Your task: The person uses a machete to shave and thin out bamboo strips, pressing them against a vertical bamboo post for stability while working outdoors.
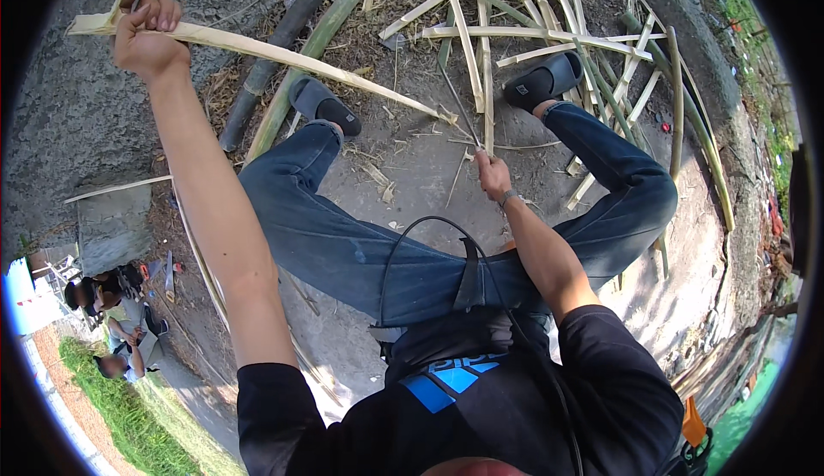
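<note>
My left hand (150,34), raised at the far left, is closed around the wide end of a pale split bamboo strip (300,64). The strip slopes down to the right, and its thin, frayed tip ends close to a long narrow blade. That blade belongs to a knife (461,109), seen almost edge-on and pointing away from me. Its handle is mostly hidden inside my closed right hand (493,175), which is between my knees. I cannot tell whether the blade touches the strip's tip.
Pale bamboo strips (532,33) lie crisscrossed beyond my right foot. A green bamboo pole (322,34) and a dark pole (279,60) lie beyond my left foot. A black cable (412,227) loops over my lap. Two people (129,339) are at the lower left, near a stone block (116,227).
</note>
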